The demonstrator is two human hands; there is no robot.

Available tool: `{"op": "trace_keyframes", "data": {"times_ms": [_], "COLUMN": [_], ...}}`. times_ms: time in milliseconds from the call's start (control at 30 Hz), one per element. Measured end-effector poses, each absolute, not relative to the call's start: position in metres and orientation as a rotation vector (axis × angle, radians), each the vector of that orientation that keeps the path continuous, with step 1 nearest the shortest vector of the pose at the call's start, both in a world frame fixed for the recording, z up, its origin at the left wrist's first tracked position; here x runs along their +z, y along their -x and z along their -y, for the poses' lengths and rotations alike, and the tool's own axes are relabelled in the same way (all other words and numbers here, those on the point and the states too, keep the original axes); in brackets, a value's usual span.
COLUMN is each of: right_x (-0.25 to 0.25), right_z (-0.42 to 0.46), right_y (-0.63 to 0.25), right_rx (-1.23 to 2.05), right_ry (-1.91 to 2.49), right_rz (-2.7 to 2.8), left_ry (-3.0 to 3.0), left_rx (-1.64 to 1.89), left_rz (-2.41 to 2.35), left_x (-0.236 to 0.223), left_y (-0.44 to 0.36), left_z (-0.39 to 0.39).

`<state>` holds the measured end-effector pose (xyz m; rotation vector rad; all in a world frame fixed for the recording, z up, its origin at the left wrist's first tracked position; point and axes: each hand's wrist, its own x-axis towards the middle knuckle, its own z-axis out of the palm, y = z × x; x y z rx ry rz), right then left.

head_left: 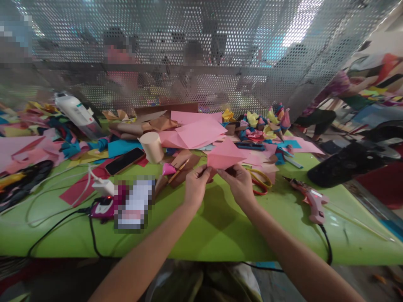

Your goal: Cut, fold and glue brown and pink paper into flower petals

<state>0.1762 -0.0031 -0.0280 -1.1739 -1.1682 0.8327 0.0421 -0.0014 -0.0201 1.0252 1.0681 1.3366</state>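
Between my two hands, above the green table (217,239), is a piece of pink paper (225,154) with a crease across it. My left hand (197,184) pinches its near left corner between thumb and finger. On the right, my right hand (239,182) grips the near edge close by, thumb towards the middle. Scissors with yellow and red handles (262,181) lie just past my right hand. Left of my left hand are a brown paper piece (184,167), a pencil (179,171) and a small bright pink paper cone (169,168).
A pink glue gun (313,201) and a black bottle (333,165) lie at right. At left are a power strip (102,207), cables, a phone (125,161) and a white spray can (78,113). Pink sheets (198,130) and paper flowers (252,121) line a perforated metal screen (214,54).
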Motion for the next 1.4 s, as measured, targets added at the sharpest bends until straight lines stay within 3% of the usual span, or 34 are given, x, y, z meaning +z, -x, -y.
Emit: {"op": "trace_keyframes", "data": {"times_ms": [967,1400], "right_x": [-0.016,-0.026], "right_z": [0.007,0.008], "right_y": [-0.172,-0.174], "right_rx": [0.962,0.800], "right_ry": [1.155,1.248], "right_rz": [1.274,1.244], "left_ry": [-0.953,-0.941], "left_rx": [1.223,1.249], "left_rz": [-0.931,-1.024], "left_x": [-0.022,-0.022], "left_y": [-0.039,-0.042], "left_z": [-0.002,-0.004]}}
